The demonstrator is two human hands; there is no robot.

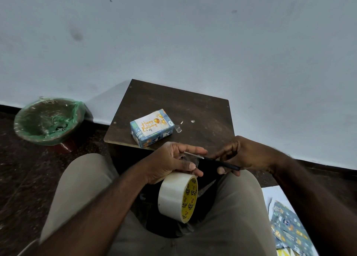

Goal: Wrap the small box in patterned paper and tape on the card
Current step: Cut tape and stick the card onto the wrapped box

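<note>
- Left hand (173, 162): fingers curled; it holds the tape roll (177, 196) from above, over the gap between the person's 2 knees. The thumb presses a short clear strip of tape (190, 159) pulled up from the roll.
- Tape roll: pale tape on a yellow core with black print; the core's open side faces right.
- Right hand (241, 155): fingers curled round the dark handles of the scissors (212, 160). Whether the blades are parted or together cannot be told.
- Scissors: the metal blade points left and reaches the left hand's fingers at the pulled strip.
- Small box (152, 127): wrapped in blue patterned paper; it lies on the dark wooden board (173, 101) near the board's front edge, just beyond the left hand and apart from it.
- Card (148, 125): white, lettered "Happy Birthday" in gold with balloons; it lies flat on the box's top face.
- Tape scraps (178, 128): 3 small clear pieces lie on the board just right of the box.
- Spare patterned paper (289, 230): lies on the floor at lower right, beside the right forearm.
- Bin (50, 120): round, with a green plastic liner; it stands on the floor left of the board, against the pale wall (173, 33).
</note>
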